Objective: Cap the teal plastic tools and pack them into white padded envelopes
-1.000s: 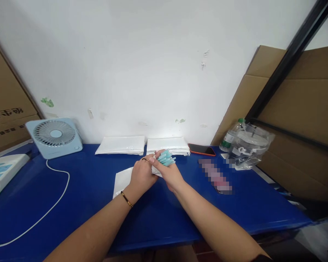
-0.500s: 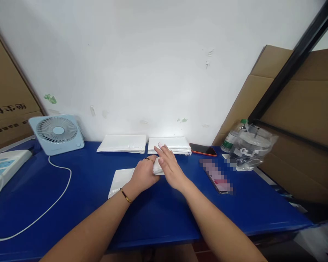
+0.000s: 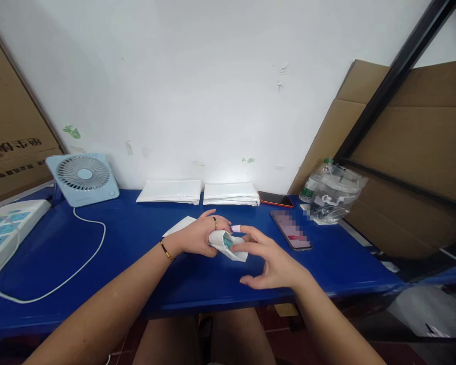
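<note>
My left hand point(image 3: 198, 236) is closed round a small white bag point(image 3: 228, 244) above the blue table point(image 3: 129, 263). Teal pieces point(image 3: 228, 243) show through the bag's open end. My right hand point(image 3: 268, 257) hovers just right of the bag with fingers spread and curved; its fingertips are at the bag's mouth, and a pale cover sits on one fingertip. A flat white bag point(image 3: 179, 225) lies on the table behind my left hand.
Two stacks of white bags point(image 3: 199, 192) lie against the wall. A red-edged phone point(image 3: 275, 198) and a second phone point(image 3: 291, 229) lie to the right, beside a clear bag with a bottle point(image 3: 332, 193). A small fan point(image 3: 83, 178) with a white cable point(image 3: 53, 289) stands left.
The teal pieces that stuck out above my hands a second ago now sit inside the white bag. Both hands came nearer to me, and my right hand opened beside the bag.
</note>
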### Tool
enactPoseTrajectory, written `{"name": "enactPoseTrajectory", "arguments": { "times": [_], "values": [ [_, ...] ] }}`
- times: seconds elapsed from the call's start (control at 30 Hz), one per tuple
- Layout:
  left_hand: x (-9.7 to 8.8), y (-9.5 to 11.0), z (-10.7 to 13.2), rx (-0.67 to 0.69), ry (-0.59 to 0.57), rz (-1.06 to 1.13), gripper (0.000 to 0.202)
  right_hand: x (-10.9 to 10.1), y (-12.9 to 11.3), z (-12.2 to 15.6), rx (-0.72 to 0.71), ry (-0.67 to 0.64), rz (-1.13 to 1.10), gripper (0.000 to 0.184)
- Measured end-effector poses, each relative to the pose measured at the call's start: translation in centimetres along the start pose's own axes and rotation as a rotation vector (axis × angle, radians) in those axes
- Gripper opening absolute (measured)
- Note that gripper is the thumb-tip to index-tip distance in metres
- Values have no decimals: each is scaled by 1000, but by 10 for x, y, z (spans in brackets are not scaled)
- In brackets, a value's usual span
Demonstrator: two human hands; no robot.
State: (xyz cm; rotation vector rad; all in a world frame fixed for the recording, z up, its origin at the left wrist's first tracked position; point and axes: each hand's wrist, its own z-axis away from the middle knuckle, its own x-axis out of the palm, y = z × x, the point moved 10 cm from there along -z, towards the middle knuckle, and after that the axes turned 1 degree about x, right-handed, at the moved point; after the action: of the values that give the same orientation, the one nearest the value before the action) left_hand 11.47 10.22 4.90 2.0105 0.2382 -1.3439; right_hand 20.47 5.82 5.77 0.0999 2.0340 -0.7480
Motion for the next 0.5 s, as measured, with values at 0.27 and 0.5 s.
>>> {"name": "enactPoseTrajectory", "arguments": {
  "times": [0.27,0.5],
  "values": [
    [0,1,24,-95,106,-362,71,43,-16,16,-205,120,515,15],
    [33,22,96,-268,207,-255,49,82,-24,5,-163,39,341,12]
  ]
}}
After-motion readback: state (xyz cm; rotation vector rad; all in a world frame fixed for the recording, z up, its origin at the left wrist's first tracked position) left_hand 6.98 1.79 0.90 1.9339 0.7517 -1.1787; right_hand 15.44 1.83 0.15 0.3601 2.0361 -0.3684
